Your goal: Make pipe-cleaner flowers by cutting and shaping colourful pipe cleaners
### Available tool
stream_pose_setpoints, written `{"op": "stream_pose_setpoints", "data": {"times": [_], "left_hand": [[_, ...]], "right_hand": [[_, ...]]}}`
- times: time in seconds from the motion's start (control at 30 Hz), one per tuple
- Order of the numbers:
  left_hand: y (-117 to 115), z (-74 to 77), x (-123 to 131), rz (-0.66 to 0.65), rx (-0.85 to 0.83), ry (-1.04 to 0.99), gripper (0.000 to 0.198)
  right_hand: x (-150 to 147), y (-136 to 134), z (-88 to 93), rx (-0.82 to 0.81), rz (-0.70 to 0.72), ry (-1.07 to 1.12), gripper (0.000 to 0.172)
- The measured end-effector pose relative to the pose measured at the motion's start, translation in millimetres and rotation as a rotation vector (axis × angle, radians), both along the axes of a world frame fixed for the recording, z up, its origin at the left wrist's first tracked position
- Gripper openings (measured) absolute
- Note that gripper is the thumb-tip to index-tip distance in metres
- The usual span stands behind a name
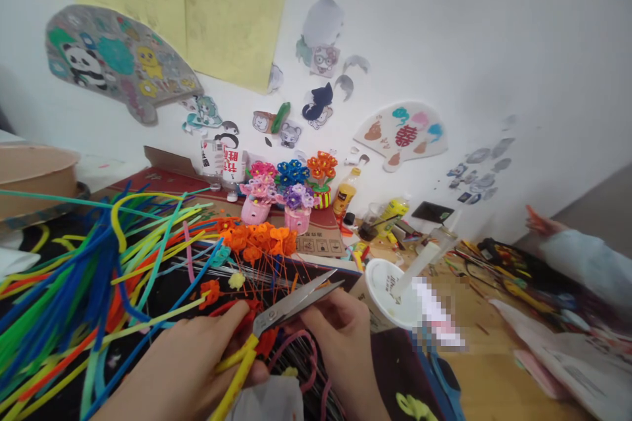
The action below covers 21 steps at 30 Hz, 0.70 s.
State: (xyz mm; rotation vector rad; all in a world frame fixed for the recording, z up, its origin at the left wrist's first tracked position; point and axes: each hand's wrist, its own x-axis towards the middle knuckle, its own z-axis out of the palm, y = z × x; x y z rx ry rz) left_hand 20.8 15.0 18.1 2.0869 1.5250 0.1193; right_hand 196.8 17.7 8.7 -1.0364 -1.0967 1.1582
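My left hand [190, 358] is closed around the yellow handles of a pair of scissors [282, 316]. The slightly parted blades point up and to the right, in front of my right hand's fingers. My right hand [340, 335] is closed in a pinch beside the blades; what it grips is hidden. Red-orange fuzzy pieces show between the hands. A pink pipe cleaner [313, 358] loops down beside my right wrist. Just beyond the hands stand several orange pipe-cleaner flowers [257, 241] on thin stems. A yellow flower [236, 280] lies nearby.
Many loose pipe cleaners [93, 296] spread at left. A lidded cup [390, 293] with a straw stands right of my hand. Finished flower pots [297, 218] and a juice bottle [345, 192] stand along the wall. Another person's hand [543, 220] reaches in at far right.
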Motion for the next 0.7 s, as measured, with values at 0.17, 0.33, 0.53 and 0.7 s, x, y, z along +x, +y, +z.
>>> {"op": "stream_pose_setpoints", "data": {"times": [0.17, 0.33, 0.53, 0.7], "left_hand": [[-1.4, -5.0, -1.9, -0.002, 0.039, 0.013, 0.029], [-1.4, -2.3, -0.3, -0.016, 0.016, 0.041, 0.036], [1.4, -6.6, -2.8, -0.016, 0.033, 0.015, 0.035], [-0.1, -8.7, -1.7, 0.053, 0.218, -0.152, 0.028]], "right_hand": [[-0.1, 0.6, 0.5, 0.013, -0.009, 0.000, 0.009], [0.0, 0.5, -0.3, 0.019, 0.008, 0.010, 0.009], [0.2, 0.0, -3.3, 0.017, -0.016, -0.038, 0.009], [8.8, 2.9, -2.3, 0.049, -0.005, -0.091, 0.006]]}}
